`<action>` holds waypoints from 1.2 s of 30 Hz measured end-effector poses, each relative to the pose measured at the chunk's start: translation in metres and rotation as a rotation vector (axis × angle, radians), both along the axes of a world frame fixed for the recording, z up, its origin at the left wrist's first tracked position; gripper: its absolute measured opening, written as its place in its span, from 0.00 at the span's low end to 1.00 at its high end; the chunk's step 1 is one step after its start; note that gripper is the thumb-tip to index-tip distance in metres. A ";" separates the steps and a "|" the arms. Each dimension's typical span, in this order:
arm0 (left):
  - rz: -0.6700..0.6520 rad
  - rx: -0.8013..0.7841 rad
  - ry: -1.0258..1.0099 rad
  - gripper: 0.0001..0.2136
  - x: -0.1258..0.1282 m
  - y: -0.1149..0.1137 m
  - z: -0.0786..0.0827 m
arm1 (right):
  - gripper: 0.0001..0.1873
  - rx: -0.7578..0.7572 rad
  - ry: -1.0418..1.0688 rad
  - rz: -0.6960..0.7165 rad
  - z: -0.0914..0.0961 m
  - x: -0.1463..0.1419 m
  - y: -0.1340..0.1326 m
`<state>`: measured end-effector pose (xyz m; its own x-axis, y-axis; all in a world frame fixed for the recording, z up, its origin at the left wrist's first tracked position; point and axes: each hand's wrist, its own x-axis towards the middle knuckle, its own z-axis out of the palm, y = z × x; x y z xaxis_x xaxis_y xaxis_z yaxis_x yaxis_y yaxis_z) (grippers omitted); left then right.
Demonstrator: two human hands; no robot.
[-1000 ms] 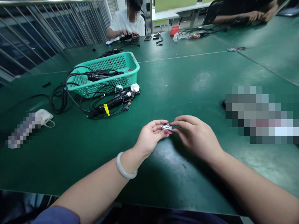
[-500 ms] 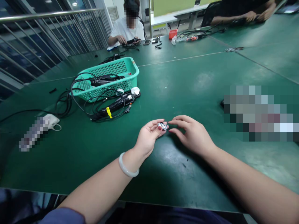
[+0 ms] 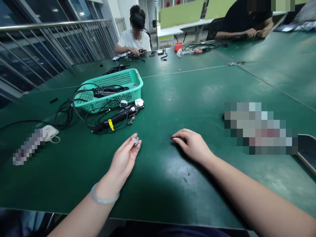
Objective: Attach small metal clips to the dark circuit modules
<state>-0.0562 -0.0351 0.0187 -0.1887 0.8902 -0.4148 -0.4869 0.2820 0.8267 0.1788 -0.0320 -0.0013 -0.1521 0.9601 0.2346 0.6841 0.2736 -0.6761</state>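
Near the middle, the left hand pinches a tiny shiny part, maybe so it won't drop; I can't tell if the curled right hand holds anything.

Partitioned desks and a shared green worktable suggest an office workroom.

Counter, left half: basket, holding one corded device; second corded device before it, toward the near edge; partly blurred item farther left. Counter, toward near edge, middle: left hand, holding small part; right hand to its right. Counter, far edge: small box; co-worker behind, left; another co-worker behind, right.
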 end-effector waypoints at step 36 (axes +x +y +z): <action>-0.442 0.435 0.553 0.08 0.077 0.024 -0.021 | 0.13 -0.049 -0.150 0.109 -0.003 -0.004 0.003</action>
<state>0.0206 -0.0115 -0.0022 0.1403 0.9895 0.0336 0.1023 -0.0483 0.9936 0.1747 -0.0295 -0.0046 -0.2857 0.9458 0.1546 0.7462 0.3208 -0.5833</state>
